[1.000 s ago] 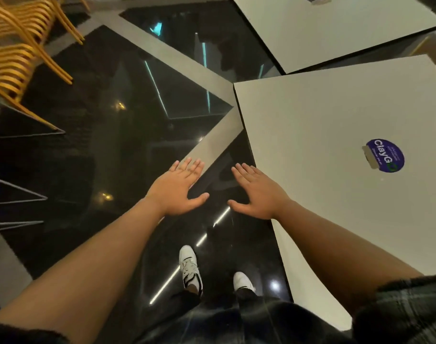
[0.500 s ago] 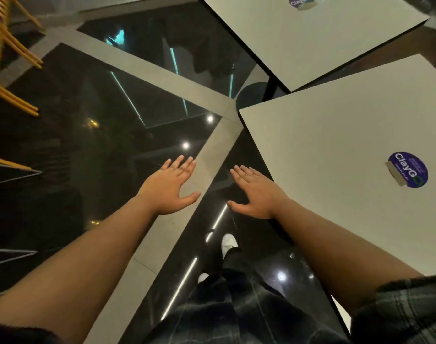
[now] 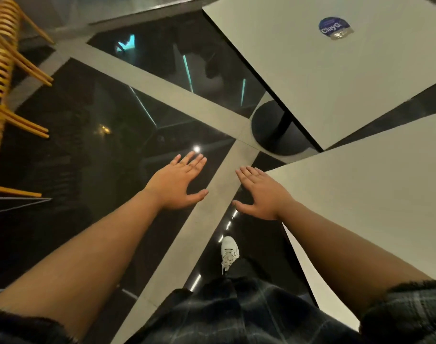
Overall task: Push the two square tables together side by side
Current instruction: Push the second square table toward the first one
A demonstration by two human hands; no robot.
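Near table (image 3: 361, 207) lower right, far table (image 3: 336, 78) upper right, corners nearly meeting. Both hands spread, empty — right hand (image 3: 264, 194) by the near corner, left hand (image 3: 177, 182) mid-frame. Likely heavy (pedestal base (image 3: 269, 130)), rigid — push at the edge.

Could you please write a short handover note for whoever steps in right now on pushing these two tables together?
Left hand: open, fingers spread, held over the dark floor, touching nothing.
Right hand: open, palm down, beside the near table's corner; whether it touches the edge is unclear.
Far table: stands on its round black base, blue sticker on top.
Done: the two corners nearly meet, but the tops sit at an angle with a wedge-shaped gap widening to the right.
Left: swing one table so the facing edges line up, then close the gap. The stacked chairs stand well clear on the left.
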